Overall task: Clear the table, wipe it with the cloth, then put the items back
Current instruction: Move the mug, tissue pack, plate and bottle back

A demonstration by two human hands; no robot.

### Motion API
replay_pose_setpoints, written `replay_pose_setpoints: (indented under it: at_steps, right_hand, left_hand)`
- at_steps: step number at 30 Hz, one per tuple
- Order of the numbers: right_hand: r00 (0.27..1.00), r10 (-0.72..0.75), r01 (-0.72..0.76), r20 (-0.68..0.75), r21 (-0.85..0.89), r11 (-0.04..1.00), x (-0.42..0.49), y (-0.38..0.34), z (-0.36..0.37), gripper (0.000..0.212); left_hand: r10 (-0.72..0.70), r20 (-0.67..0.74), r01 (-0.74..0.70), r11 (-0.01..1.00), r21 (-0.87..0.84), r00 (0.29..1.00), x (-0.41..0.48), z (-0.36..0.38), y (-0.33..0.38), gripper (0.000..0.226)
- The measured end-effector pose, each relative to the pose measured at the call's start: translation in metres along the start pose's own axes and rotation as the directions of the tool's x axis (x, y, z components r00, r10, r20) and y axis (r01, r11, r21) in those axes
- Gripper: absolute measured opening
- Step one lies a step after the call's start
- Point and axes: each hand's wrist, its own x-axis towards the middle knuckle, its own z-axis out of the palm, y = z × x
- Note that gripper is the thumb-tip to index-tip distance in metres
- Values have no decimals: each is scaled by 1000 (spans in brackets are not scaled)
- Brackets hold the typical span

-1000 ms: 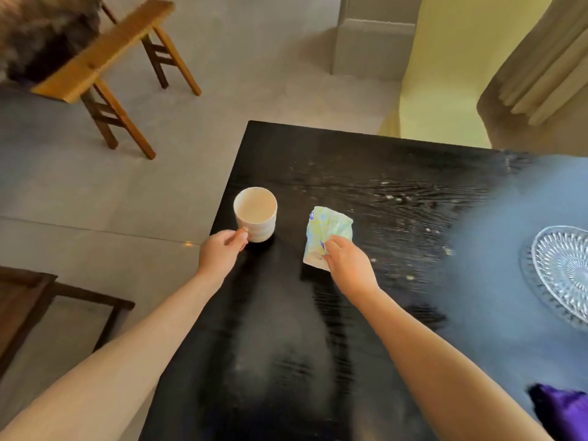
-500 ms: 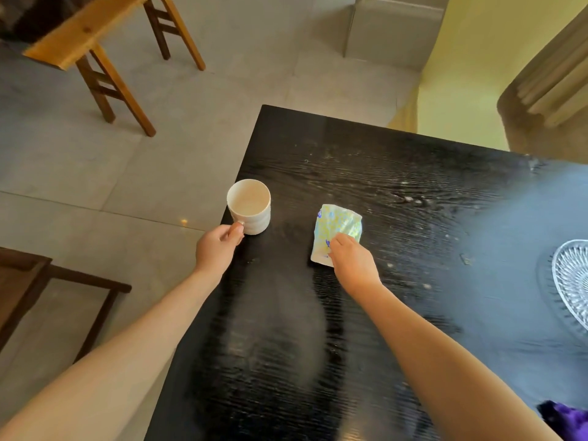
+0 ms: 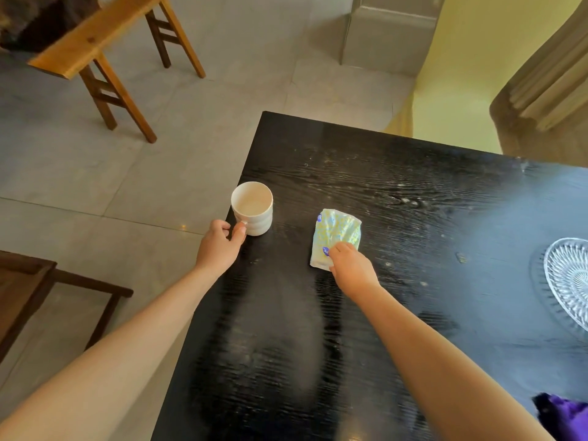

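We are at the left end of the dark worktop (image 3: 413,192) with both hands on things. Our left hand (image 3: 222,246) is at 9 o'clock, its grip narrow: thumb against the near side of the white ribbed cup (image 3: 253,208), fingers curled in beside it, though we cannot tell whether they hook a handle. The cup stands upright right at the worktop's left edge. Our right hand (image 3: 350,268), nearer the centre, pinches the near end of the tissue packet (image 3: 337,233), which lies flat on the wood at 3 o'clock from the cup and apart from it.

We judge this to be the clearing step. Pale specks (image 3: 423,283) dot the surface, the glass dish (image 3: 569,281) sits out at 3 o'clock by the frame edge, and the purple cloth (image 3: 566,418) lies unused at 5 o'clock.

Next both items need lifting clear. The cup wants a firmer hold before it rises, since it sits so close to the edge and a thumb-side pinch could tip it. The packet is soft and light and should come up easily. After that the dish has to go too before wiping can begin.
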Motion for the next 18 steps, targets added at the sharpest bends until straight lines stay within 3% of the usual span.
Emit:
replay_pose_setpoints:
  at_steps: [4,7,11,18]
  right_hand:
    - [999,-38,38,-6,64,997,-14,9,-11,42]
    - [998,-46,40,44,130,991,-31,24,-24,55]
    - [971,-14,-38,238,215,976,-61,58,-41,70]
    - [911,150,-249,385,222,943,-122,143,-57,66]
  left_hand:
    - [92,-85,-83,991,102,992,-28,-4,6,38]
    - [146,168,-192,934,300,975,-51,5,19,29]
    - [112,474,-335,844,418,873,-70,24,68,36]
    - [-4,701,-539,638,551,713,-113,81,171,51]
